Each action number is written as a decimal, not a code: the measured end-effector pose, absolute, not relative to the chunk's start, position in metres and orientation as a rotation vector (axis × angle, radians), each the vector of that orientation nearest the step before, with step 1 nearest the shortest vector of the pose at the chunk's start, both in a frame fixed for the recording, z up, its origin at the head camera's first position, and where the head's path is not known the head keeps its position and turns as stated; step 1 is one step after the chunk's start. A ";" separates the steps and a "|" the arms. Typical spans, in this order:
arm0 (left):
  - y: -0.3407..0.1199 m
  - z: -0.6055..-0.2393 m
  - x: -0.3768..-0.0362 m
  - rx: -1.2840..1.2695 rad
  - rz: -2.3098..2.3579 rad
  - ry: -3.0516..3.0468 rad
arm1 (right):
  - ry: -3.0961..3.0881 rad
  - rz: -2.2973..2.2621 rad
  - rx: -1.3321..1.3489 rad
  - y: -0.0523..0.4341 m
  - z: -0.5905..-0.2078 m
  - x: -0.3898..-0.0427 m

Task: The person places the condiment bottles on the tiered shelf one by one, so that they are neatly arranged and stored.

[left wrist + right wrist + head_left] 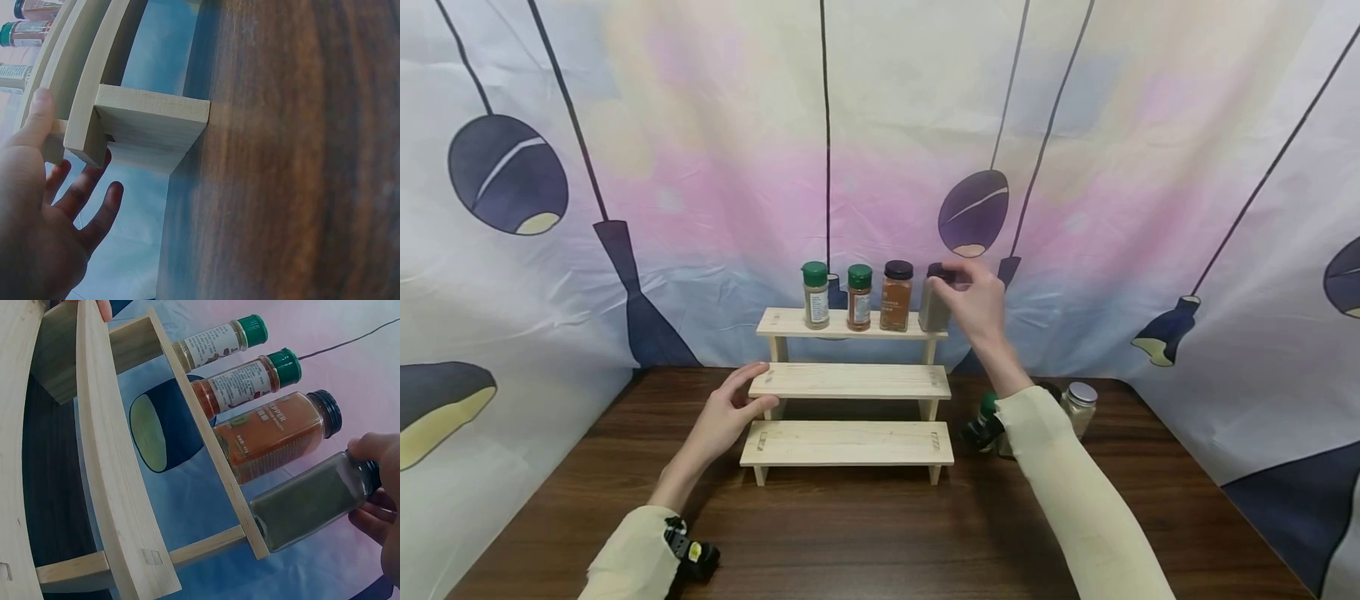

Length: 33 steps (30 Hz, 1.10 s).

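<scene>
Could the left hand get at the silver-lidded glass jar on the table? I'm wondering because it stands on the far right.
Probably not easily: the silver-lidded glass jar stands right of the three-tier wooden rack, behind the right sleeve, while the left hand rests at the rack's left end.

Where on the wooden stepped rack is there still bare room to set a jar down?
The middle shelf and bottom shelf are bare apart from the left hand at the middle shelf's left end. The top shelf is crowded: four jars, the right hand gripping the rightmost jar.

Left grip (727,417) flat, right grip (976,302) pinched
</scene>
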<state>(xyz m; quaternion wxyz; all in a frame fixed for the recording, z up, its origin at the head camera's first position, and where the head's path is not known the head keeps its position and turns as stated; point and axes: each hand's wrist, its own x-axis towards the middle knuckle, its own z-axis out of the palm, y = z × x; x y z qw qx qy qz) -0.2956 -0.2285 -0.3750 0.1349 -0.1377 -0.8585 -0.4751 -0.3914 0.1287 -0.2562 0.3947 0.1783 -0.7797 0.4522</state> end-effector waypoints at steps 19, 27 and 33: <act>-0.247 -0.409 -0.327 -0.419 -1.379 -2.452 | -2.058 1.132 0.444 0.124 -0.254 -0.390; -0.242 -0.399 -0.318 -0.417 -1.364 -2.472 | -2.172 1.160 0.489 0.126 -0.251 -0.385; -0.231 -0.378 -0.299 -0.419 -1.373 -2.480 | -2.126 1.165 0.511 0.132 -0.253 -0.376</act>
